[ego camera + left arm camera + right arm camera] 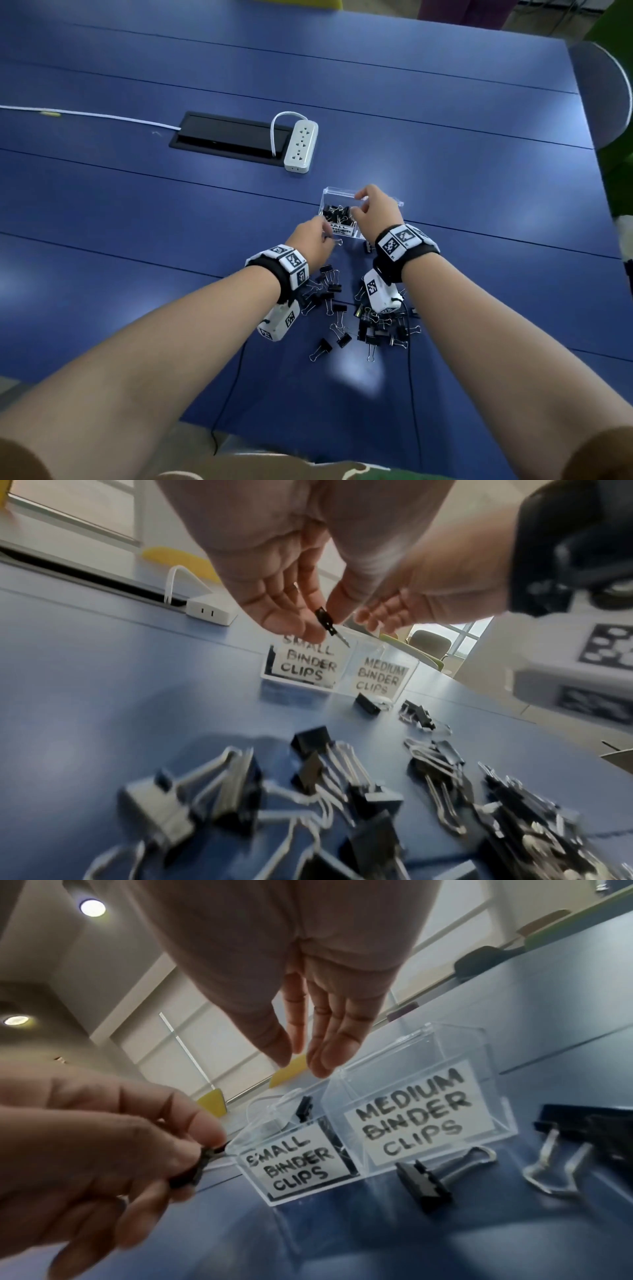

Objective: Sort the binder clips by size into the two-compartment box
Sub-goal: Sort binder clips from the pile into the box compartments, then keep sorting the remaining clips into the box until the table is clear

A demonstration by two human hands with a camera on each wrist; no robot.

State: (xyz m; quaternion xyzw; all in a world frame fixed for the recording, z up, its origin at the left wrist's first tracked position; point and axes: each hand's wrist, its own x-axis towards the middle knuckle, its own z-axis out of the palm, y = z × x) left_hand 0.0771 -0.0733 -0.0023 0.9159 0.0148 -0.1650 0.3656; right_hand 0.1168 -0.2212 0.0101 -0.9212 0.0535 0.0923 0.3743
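A clear two-compartment box [334, 191] stands on the blue table, labelled "SMALL BINDER CLIPS" [294, 1164] and "MEDIUM BINDER CLIPS" [418, 1115]. Several small black clips fill the left compartment [337, 214]. The medium side looks bare in the right wrist view. My left hand [327, 234] pinches a small binder clip [325, 622] just before the small label. My right hand [301, 1058] hovers over the box with straight fingers and holds nothing. A small black clip [304, 1108] sits at the small compartment's rim below it. A loose pile of binder clips [359, 318] lies between my wrists.
A white power strip [301, 145] and a black cable hatch [229, 137] lie beyond the box, with a white cable [85, 114] running left. One clip [423, 1185] lies right in front of the medium label. A grey chair [603, 96] stands past the table's right edge.
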